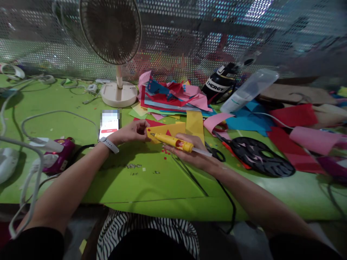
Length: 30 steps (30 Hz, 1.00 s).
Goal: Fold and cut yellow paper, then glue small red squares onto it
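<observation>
My left hand [135, 131] pinches the left end of a yellow paper piece [177, 128] with its fingertips. A red triangle [168, 132] and a small red diamond near the left corner show on that paper. In my right hand [193, 153] is a yellow glue gun [173, 141], slim like a pen, with a translucent stick [202, 152] coming out of its back. Its metal tip is over the paper's left part, near my left fingers; whether it touches cannot be made out. Small red paper bits [166, 153] lie on the green tabletop [151, 187] just below.
Left of my hands are a phone [109, 124], a purple power strip [58, 155] and loose cables. A fan [119, 94] and a heap of coloured paper [173, 95] stand behind. To the right are scissors [218, 154], a black palette-like disc [257, 155], a bottle [249, 90] and a black flask [219, 85].
</observation>
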{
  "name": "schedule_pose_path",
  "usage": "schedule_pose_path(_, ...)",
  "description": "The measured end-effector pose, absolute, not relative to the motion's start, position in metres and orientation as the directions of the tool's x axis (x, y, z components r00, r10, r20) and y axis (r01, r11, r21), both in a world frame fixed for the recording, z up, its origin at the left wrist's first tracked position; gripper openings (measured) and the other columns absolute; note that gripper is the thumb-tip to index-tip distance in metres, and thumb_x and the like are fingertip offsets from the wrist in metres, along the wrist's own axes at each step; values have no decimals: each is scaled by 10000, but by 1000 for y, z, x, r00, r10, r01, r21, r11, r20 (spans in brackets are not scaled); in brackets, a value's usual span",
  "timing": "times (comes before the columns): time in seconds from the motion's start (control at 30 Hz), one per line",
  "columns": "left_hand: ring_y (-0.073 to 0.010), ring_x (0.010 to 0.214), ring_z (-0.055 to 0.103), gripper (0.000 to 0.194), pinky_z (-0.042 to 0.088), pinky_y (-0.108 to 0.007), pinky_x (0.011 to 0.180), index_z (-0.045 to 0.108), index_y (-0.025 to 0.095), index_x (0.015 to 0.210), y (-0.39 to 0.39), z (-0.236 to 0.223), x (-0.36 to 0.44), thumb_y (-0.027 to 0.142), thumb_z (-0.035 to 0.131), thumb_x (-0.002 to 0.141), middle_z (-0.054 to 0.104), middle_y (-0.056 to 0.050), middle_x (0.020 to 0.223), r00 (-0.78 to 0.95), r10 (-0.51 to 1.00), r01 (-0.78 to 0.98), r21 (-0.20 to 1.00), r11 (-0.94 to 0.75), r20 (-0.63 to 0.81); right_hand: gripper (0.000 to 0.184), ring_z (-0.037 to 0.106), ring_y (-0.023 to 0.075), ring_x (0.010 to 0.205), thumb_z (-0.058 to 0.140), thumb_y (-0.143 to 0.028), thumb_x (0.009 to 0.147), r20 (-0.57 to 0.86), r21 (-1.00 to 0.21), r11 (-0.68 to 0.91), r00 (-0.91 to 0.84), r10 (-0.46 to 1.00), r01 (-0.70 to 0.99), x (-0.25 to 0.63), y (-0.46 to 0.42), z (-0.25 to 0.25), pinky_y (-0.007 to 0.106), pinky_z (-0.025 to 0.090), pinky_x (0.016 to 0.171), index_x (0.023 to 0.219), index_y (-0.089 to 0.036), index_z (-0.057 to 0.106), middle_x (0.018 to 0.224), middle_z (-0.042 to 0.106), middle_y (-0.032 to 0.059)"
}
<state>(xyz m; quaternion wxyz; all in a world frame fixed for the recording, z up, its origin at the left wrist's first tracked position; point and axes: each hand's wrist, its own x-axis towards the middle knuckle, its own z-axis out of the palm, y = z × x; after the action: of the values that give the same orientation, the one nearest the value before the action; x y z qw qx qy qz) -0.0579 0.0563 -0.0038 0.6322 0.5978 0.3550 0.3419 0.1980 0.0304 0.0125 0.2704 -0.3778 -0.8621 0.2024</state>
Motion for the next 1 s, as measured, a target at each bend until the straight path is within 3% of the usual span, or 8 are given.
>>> schedule_pose_path(1.0, -61, 640, 599, 365, 482, -213, 647, 513, 157, 856, 54, -4, -57, 107, 808, 647, 615, 59, 711, 528, 848, -30, 997, 73, -46, 345, 461, 129, 522, 628, -504, 857, 306, -554, 636, -578, 756, 538, 202, 32, 7, 281, 320, 476, 711, -220, 497, 605, 518, -18)
